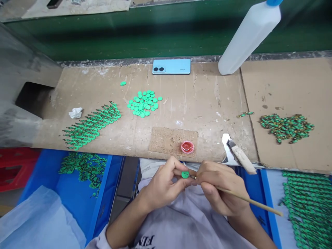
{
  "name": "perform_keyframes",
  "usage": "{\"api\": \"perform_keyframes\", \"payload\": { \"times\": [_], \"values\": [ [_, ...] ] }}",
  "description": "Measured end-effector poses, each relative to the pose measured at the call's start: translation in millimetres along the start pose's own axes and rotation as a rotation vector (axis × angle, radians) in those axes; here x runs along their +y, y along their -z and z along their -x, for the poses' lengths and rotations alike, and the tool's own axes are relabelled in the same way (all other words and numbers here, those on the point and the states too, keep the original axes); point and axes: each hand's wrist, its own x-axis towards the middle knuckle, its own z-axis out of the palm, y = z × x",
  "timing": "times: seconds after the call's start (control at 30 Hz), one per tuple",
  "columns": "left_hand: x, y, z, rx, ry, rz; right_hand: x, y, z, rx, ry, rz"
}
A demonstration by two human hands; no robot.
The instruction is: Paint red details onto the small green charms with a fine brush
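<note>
Green disc (185, 174) at the lower centre of the frame, pinched near the rim between thumb and forefinger of the left hand (166, 183), with the right hand (224, 186) just beside, closed around a thin wooden stick (252, 202) slanting toward the lower right, its contact with the disc impossible to tell. Judged light, stiff and rather slippery on the flat faces; best held by the edge between fingertips. Above the hands, just below mid-frame: small cup (187, 147) with red contents.

Cup (187, 147) on mat (164, 141), discs (141, 107) behind at left, phone (174, 66) farther back, bottle (249, 38) at right
</note>
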Motion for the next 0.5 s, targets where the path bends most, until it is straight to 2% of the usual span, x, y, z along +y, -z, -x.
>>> {"api": "perform_keyframes", "payload": {
  "times": [0.13,0.27,0.4,0.5],
  "values": [
    [0,4.0,1,0.039,-0.068,-0.292,-7,4,-1,-0.106,0.062,0.211],
    [-3,6.8,2,0.004,-0.149,-0.476,-17,3,0,-0.266,0.085,0.368],
    [-3,5.5,1,0.033,-0.198,-0.513,-22,5,-3,-0.283,-0.002,0.405],
    [-2,3.0,-2,0.056,-0.168,-0.405,-22,11,-7,-0.267,-0.070,0.378]
  ]
}}
